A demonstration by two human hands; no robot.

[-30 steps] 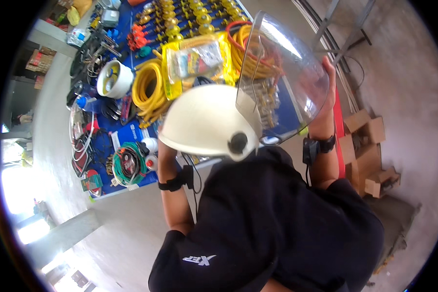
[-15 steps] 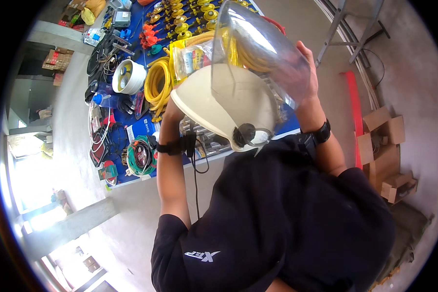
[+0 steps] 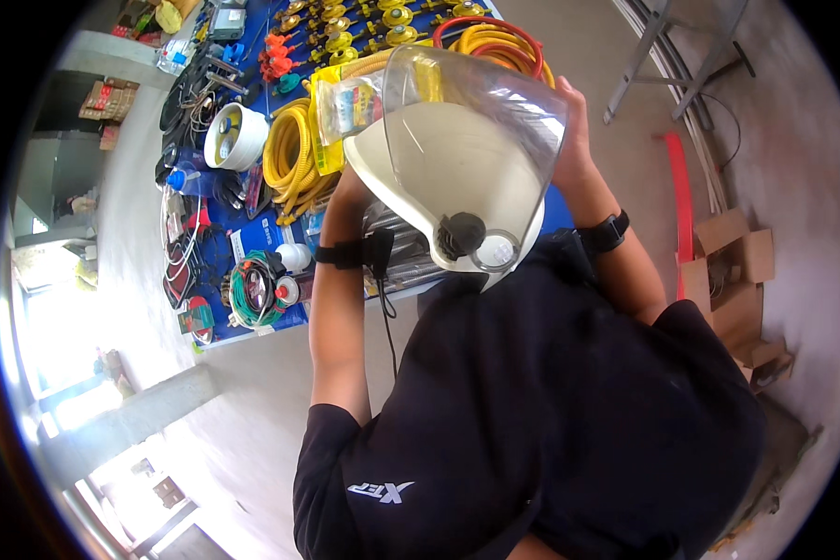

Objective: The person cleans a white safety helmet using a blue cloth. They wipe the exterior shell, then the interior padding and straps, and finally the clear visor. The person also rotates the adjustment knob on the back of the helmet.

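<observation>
Held in front of my chest is a cream-white safety helmet (image 3: 411, 168) with a round black knob on its side. Its clear curved visor (image 3: 495, 103) is attached to the shell and stands over the crown. My left hand (image 3: 348, 193) reaches under the helmet's left rim and supports it; the fingers are hidden behind the shell. At the visor's right edge, my right hand (image 3: 574, 140) is closed around the side of the visor and helmet, with its fingertips partly hidden behind them.
A blue-covered table (image 3: 294, 93) lies beyond the helmet. It bears yellow hose coils (image 3: 294, 154), yellow regulators (image 3: 397, 16), a white tub (image 3: 238, 137) and a green cable coil (image 3: 255, 291). Open cardboard boxes (image 3: 733, 271) and a metal ladder (image 3: 639, 61) stand on the right.
The visor has swung down closer to the helmet shell, and my right hand has moved with it. The helmet has shifted slightly up and to the right. My left hand still supports it.
</observation>
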